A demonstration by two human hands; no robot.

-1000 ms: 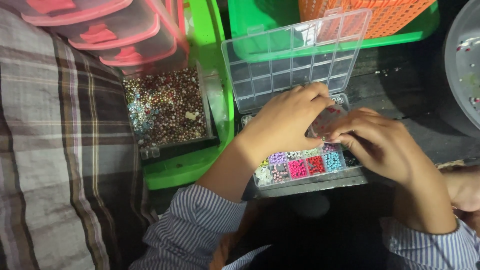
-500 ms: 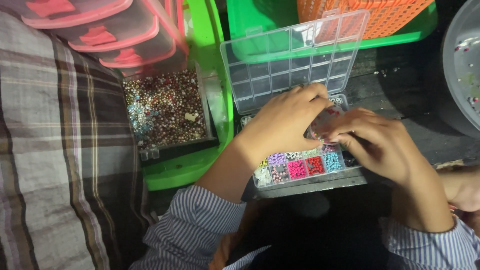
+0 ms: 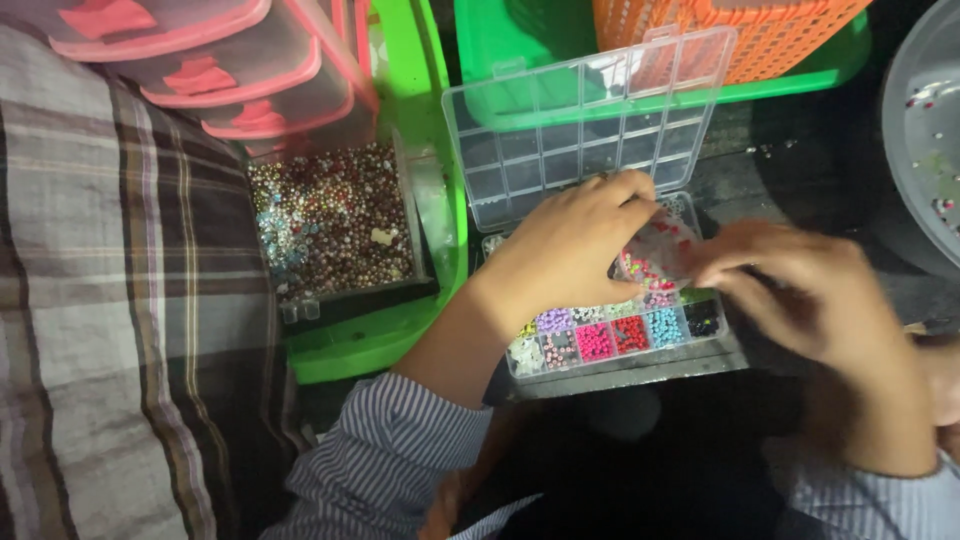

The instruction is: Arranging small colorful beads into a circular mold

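A clear compartment box [image 3: 625, 340] holds sorted beads in purple, pink, red, blue and dark colours, and its gridded lid [image 3: 590, 120] stands open behind it. Over the box, my left hand [image 3: 570, 250] pinches the top of a small clear packet [image 3: 655, 258] with pink and red beads in it. My right hand [image 3: 810, 300] is blurred just right of the packet. Its fingertips reach the packet's right edge, but its grip is unclear. Both arms wear striped sleeves.
A green tray [image 3: 440, 200] at the left holds a tub of mixed brown and pale beads [image 3: 330, 220]. Pink-rimmed clear containers [image 3: 200, 60] lie at the top left. An orange basket [image 3: 740, 30] sits behind the lid, a grey bowl [image 3: 925, 130] at the right, and checked cloth [image 3: 110, 300] at the left.
My right hand has slid to the right and is now blurred, uncovering more of the packet. The left hand stays over the box with the packet.
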